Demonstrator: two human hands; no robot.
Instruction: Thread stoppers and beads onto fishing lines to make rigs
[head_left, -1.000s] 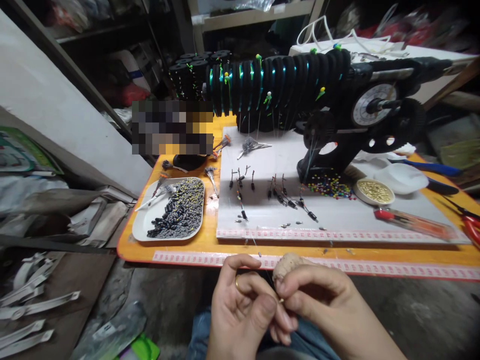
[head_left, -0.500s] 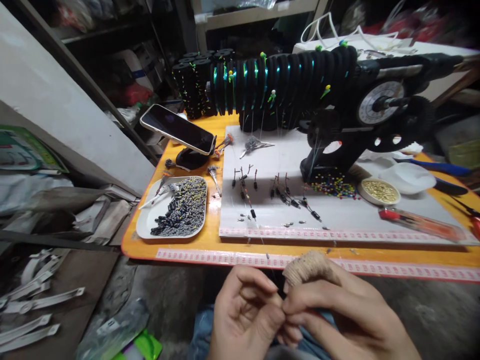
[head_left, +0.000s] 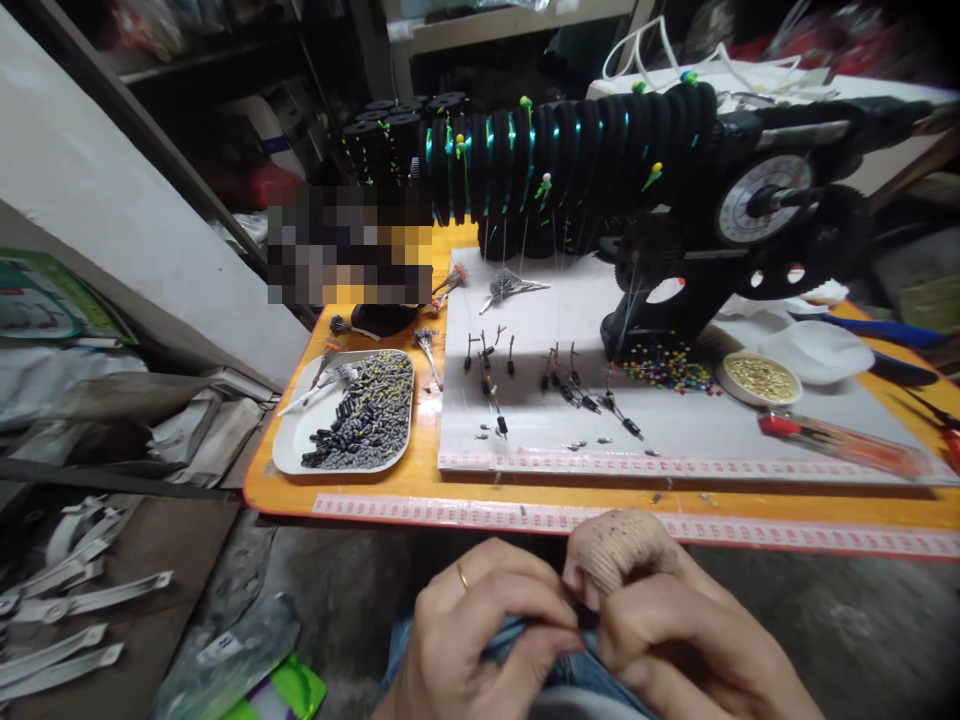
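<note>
My left hand (head_left: 480, 622), a ring on one finger, is closed in front of the table's near edge, thumb and fingertips pinched together. Close by on its right is my right hand (head_left: 686, 625), also closed, one finger wrapped in beige tape (head_left: 621, 545). Whatever thin thing either hand pinches is too small to make out. Just beyond them, a pink measuring tape (head_left: 465, 514) runs along the table edge. Small black pieces on thin lines (head_left: 502, 427) lie on the white board (head_left: 675, 425), with several tiny grey weights (head_left: 576, 446) near its front.
A white tray (head_left: 289, 440) of grey and black pieces sits at the left. Behind stands a black winder (head_left: 585, 165) wound with line. Coloured beads (head_left: 671, 370), a dish of gold bits (head_left: 761, 380) and a utility knife (head_left: 844, 443) lie at the right. A blurred patch covers the back left.
My left hand has turned over, so its back and ring show now, and its fingers have closed. The right hand's fingers have curled in more. A small gap has opened between the hands.
</note>
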